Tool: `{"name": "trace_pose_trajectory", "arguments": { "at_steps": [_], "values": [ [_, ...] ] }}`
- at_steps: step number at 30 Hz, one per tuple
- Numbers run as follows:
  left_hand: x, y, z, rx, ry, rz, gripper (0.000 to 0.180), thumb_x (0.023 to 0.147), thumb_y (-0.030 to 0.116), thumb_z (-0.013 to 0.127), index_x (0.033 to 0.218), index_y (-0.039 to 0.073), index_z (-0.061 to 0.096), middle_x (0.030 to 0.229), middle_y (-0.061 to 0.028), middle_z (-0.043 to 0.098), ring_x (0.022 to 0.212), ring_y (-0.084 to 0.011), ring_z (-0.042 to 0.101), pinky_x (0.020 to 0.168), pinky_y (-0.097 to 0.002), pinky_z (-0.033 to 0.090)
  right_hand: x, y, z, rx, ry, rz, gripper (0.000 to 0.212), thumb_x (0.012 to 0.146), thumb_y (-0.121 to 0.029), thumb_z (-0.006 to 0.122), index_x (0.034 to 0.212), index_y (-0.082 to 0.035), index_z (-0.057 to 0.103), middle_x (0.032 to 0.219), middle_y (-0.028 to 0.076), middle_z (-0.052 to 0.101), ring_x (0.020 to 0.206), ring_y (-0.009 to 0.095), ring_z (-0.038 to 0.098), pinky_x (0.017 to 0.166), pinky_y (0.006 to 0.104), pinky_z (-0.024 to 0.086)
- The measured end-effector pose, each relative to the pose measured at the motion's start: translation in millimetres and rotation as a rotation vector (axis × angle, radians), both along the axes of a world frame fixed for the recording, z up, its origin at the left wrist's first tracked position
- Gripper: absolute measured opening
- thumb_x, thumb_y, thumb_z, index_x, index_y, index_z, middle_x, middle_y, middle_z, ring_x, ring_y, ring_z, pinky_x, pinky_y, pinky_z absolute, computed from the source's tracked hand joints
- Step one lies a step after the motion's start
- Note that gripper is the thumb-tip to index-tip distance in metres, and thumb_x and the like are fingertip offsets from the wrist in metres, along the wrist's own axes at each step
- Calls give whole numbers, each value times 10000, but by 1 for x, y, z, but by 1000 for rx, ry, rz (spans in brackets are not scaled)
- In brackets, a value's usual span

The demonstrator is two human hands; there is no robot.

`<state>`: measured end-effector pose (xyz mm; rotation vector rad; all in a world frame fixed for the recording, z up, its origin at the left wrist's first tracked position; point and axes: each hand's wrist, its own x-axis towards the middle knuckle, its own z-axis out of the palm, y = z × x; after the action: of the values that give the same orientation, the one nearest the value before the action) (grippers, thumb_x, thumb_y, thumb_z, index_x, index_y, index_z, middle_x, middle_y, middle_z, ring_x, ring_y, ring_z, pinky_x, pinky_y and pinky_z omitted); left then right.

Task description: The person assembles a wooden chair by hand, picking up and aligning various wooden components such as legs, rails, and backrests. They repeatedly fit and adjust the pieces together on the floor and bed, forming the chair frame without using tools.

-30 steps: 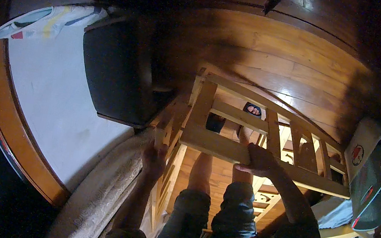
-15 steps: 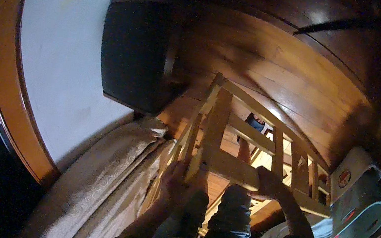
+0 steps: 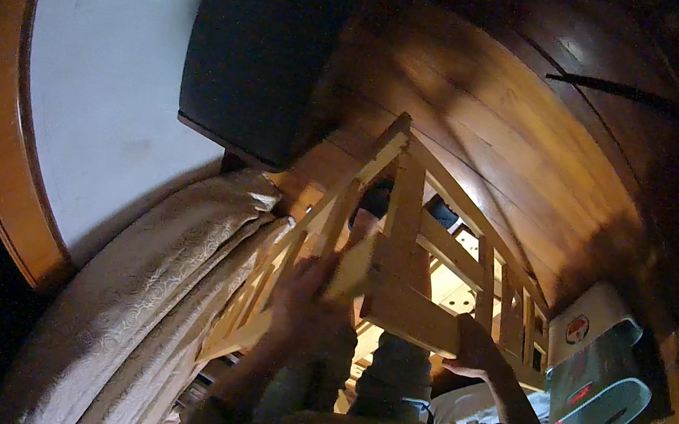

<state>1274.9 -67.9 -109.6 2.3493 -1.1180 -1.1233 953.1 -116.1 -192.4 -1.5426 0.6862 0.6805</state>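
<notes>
Between my hands stands a pale wooden slatted frame [image 3: 412, 315], with two sides meeting at a far upper corner. My right hand [image 3: 475, 347] is wrapped round the near rail of its right side. On the left side, my left hand [image 3: 304, 295] grips the wood close to the near end of the board; shadow hides part of its fingers. Through the slats, my legs and feet show below, along with a lit pale wooden surface with dark holes [image 3: 458, 295].
Patterned beige cloth [image 3: 159, 255] hangs along the left, beside a white panel [image 3: 112, 78]. A large dark box-like piece [image 3: 259, 48] stands on the brown plank floor [image 3: 468, 73]. At the right are a grey-green container [image 3: 596, 412] and a pale bin [image 3: 593, 323].
The frame's left side has swung out leftward and shows more of its slats. Both hands keep their hold; my left hand has moved slightly up. The whole view has shifted a little.
</notes>
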Motion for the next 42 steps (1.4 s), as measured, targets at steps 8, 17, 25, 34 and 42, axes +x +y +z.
{"name": "trace_pose_trajectory", "arguments": {
  "at_steps": [8, 17, 25, 34, 42],
  "values": [
    [39, -10, 1, 89, 50, 25, 169, 766, 116, 656, 878, 13, 582, 797, -73, 612, 722, -130, 561, 603, -279, 438, 5, -6, 6, 34, 43, -98, 613, 536, -239, 776, 1007, 12, 476, 944, 199, 533, 903, 367, 539, 808, 405, 451],
    [41, -17, -6, -41, 134, 113, 155, 764, 134, 687, 767, 15, 587, 709, 14, 582, 628, -50, 500, 543, -224, 400, -12, 17, -10, -92, -34, -168, 588, 493, -248, 786, 946, 11, 516, 928, 188, 558, 866, 357, 564, 782, 394, 469],
    [32, 2, -20, 65, 13, -15, 182, 733, 116, 675, 856, 3, 602, 751, -26, 604, 678, -88, 530, 596, -254, 438, -6, 11, -7, -114, -70, -100, 587, 500, -259, 782, 929, 11, 488, 894, 193, 550, 864, 365, 558, 765, 416, 459],
    [0, -11, -13, 113, 42, -132, 411, 579, 66, 688, 977, 24, 596, 887, -56, 630, 802, -164, 582, 714, -307, 470, -5, -8, -9, 34, -11, -140, 604, 531, -235, 771, 968, 23, 442, 897, 205, 556, 891, 365, 555, 777, 421, 456],
    [-2, -13, -11, 202, 3, -120, 406, 581, 55, 672, 977, 18, 590, 876, -64, 619, 829, -158, 579, 725, -300, 468, 1, -11, -12, 89, 27, -105, 612, 524, -210, 770, 996, 14, 451, 904, 201, 558, 881, 360, 562, 780, 420, 459]
  ]
}}
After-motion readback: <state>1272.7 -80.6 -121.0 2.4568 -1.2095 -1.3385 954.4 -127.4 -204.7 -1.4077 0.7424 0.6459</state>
